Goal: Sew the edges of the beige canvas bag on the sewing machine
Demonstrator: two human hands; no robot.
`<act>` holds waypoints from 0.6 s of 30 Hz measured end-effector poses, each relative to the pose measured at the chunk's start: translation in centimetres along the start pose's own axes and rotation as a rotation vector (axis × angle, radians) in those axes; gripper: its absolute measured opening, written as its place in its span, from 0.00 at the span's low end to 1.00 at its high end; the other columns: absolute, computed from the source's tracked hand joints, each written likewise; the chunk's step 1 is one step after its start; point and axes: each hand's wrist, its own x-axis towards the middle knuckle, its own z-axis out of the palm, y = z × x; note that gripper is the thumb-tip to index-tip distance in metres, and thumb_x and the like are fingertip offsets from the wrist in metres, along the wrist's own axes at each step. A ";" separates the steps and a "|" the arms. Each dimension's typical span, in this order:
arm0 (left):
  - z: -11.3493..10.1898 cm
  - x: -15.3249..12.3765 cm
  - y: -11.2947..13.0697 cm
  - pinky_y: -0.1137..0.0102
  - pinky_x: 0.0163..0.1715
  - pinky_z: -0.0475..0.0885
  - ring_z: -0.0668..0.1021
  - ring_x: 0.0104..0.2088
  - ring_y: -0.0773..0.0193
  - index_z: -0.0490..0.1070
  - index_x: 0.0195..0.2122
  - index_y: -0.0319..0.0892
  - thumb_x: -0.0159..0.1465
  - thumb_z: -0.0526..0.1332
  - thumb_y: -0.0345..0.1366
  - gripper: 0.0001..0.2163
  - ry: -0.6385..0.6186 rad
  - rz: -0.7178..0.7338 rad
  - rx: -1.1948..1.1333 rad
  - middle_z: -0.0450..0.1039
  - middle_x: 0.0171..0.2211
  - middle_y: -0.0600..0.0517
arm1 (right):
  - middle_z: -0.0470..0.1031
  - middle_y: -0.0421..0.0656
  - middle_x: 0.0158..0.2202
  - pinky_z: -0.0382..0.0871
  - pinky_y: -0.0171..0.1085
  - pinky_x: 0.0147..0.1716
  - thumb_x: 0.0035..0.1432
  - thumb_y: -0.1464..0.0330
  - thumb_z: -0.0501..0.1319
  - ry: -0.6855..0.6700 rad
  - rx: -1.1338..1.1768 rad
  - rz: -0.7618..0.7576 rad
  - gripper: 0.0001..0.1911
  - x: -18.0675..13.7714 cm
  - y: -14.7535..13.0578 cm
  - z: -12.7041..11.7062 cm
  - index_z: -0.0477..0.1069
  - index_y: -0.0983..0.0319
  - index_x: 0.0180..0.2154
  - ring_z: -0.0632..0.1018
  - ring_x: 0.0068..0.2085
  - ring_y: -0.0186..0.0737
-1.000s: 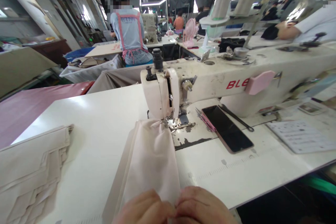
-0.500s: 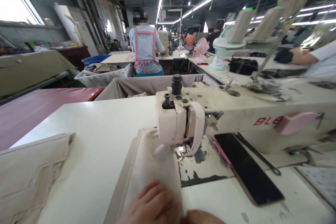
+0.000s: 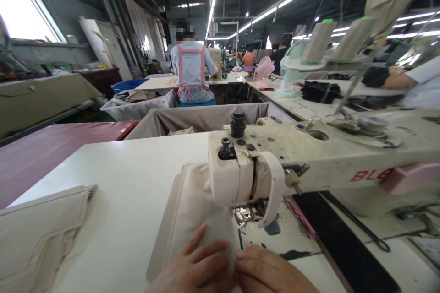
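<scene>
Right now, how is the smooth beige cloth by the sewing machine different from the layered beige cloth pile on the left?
The smooth beige cloth lies right at the cream sewing machine; the layered beige cloth pile lies apart from it. The left hand rests on the smooth cloth; no hand touches the pile. The pile shows several stepped edges, the smooth cloth mostly one broad surface. Both are beige, on the white tabletop.

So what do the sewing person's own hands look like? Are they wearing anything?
The left hand and right hand are bare, with no gloves. I can't see any rings either. The picture's bottom edge cuts them off, so no sleeves show.
</scene>
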 end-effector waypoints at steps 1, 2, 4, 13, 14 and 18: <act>-0.2 0.2 -0.3 0.57 0.66 0.44 0.72 0.55 0.66 0.74 0.40 0.49 0.68 0.56 0.33 0.08 -0.027 0.018 0.004 0.78 0.37 0.58 | 0.81 0.43 0.41 0.61 0.32 0.58 0.69 0.71 0.51 0.082 -0.039 -0.022 0.13 0.1 0.1 0.2 0.75 0.64 0.43 0.80 0.45 0.36; -0.4 0.4 -0.6 0.58 0.66 0.41 0.71 0.55 0.66 0.73 0.43 0.49 0.68 0.56 0.32 0.08 -0.067 0.023 0.000 0.78 0.39 0.57 | 0.81 0.43 0.40 0.62 0.32 0.57 0.69 0.72 0.50 0.134 -0.072 -0.038 0.15 0.3 0.1 0.4 0.75 0.64 0.42 0.80 0.44 0.36; -0.9 0.9 -1.2 0.60 0.67 0.36 0.68 0.58 0.67 0.71 0.48 0.49 0.68 0.53 0.32 0.11 -0.181 0.014 -0.034 0.77 0.43 0.56 | 0.81 0.45 0.39 0.67 0.32 0.55 0.69 0.73 0.49 0.148 -0.125 -0.045 0.15 0.4 0.2 0.5 0.75 0.64 0.43 0.80 0.44 0.37; -3.4 4.4 -3.2 0.63 0.61 0.57 0.71 0.55 0.61 0.68 0.54 0.49 0.67 0.52 0.30 0.16 -0.402 -0.218 -0.271 0.75 0.48 0.51 | 0.75 0.53 0.51 0.74 0.47 0.50 0.57 0.80 0.51 -0.056 -0.267 0.055 0.22 0.6 0.1 -0.1 0.70 0.70 0.52 0.75 0.52 0.50; -3.4 4.7 -3.4 0.65 0.59 0.60 0.72 0.54 0.61 0.69 0.53 0.50 0.67 0.52 0.30 0.16 -0.387 -0.235 -0.280 0.75 0.49 0.51 | 0.75 0.53 0.52 0.74 0.48 0.50 0.56 0.80 0.51 -0.064 -0.256 0.065 0.23 0.6 0.1 -0.1 0.70 0.71 0.53 0.75 0.52 0.50; -3.3 5.7 -4.3 0.70 0.51 0.67 0.72 0.53 0.60 0.72 0.50 0.49 0.67 0.53 0.30 0.14 -0.320 -0.289 -0.289 0.75 0.49 0.52 | 0.76 0.53 0.50 0.75 0.48 0.49 0.54 0.80 0.50 -0.057 -0.235 0.092 0.23 0.7 -0.2 -0.3 0.72 0.71 0.51 0.76 0.51 0.50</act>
